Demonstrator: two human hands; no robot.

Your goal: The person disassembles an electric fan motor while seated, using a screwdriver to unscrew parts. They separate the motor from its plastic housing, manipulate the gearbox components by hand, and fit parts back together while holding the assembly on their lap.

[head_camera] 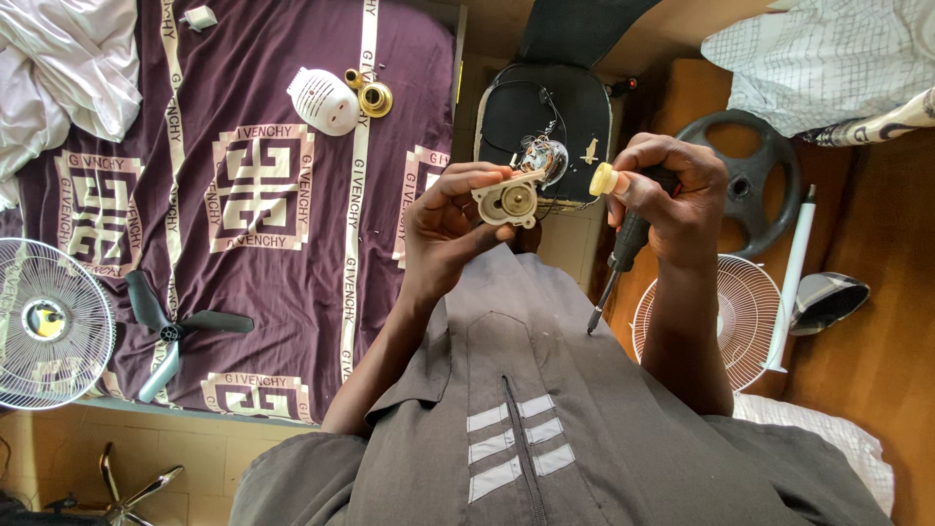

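Across the left half of the frame you see one bed sheet [292, 292], purple with cream bands and square patterns, and one rumpled white cloth [58, 68] lies on it at the upper left. At the upper right lies one checked white cloth [828, 58].

You have two round wire fan guards in view: one [44, 321] at the left edge on the sheet, one [750, 312] at the right beside your right forearm. One dark ring-shaped part [750, 175] sits behind your right hand, and one white pole [791, 282] runs down beside the right guard.

One black fan housing [545, 107] stands at upper centre with wires showing at its front. One three-bladed dark fan blade [170, 331] lies on the sheet at lower left. One white ribbed cap [323, 100] rests at the upper middle of the sheet, with one brass-coloured ring [374, 98] just beside it.

Your left hand [448, 219], near centre frame, has its fingers [487, 175] closed around one small cream gearbox [508, 200], held up before the housing.

Your right hand [677, 200] grips one screwdriver [623, 244], black handle with a yellow end cap, tip pointing down toward your shirt.
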